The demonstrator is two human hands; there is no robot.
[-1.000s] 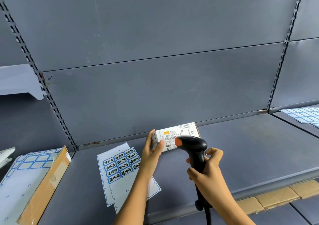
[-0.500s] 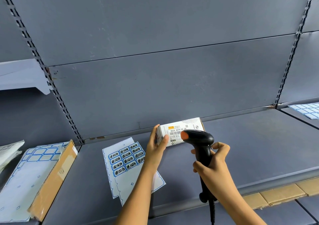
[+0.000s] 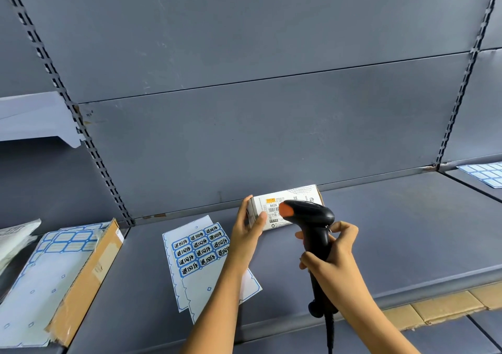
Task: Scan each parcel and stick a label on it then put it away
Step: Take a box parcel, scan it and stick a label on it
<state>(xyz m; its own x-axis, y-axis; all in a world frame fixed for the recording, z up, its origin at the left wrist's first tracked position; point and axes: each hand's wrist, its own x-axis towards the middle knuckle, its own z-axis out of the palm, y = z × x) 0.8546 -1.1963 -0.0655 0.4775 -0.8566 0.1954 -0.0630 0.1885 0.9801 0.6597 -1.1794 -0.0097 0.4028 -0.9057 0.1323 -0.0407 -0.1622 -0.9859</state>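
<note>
A small white parcel box [image 3: 274, 203] with a printed barcode label rests on the grey shelf [image 3: 394, 239], close to the back wall. My left hand [image 3: 245, 235] grips its left end, thumb on the front face. My right hand [image 3: 330, 261] holds a black barcode scanner [image 3: 309, 218] by the handle, its orange-tipped head just in front of the box's label and hiding part of it. A sheet of blue-bordered labels [image 3: 199, 250] with handwritten characters lies on the shelf left of my left arm.
At the left, a cardboard box [image 3: 84, 280] carries more label sheets [image 3: 40, 277]. Another label sheet [image 3: 483, 173] lies on the right-hand shelf. Brown cartons [image 3: 440, 306] show below the shelf's front edge. The scanner cable [image 3: 330, 334] hangs down.
Both hands, box and scanner keep the same pose; the scanner head has drawn slightly closer over the label. My view has shifted a little.
</note>
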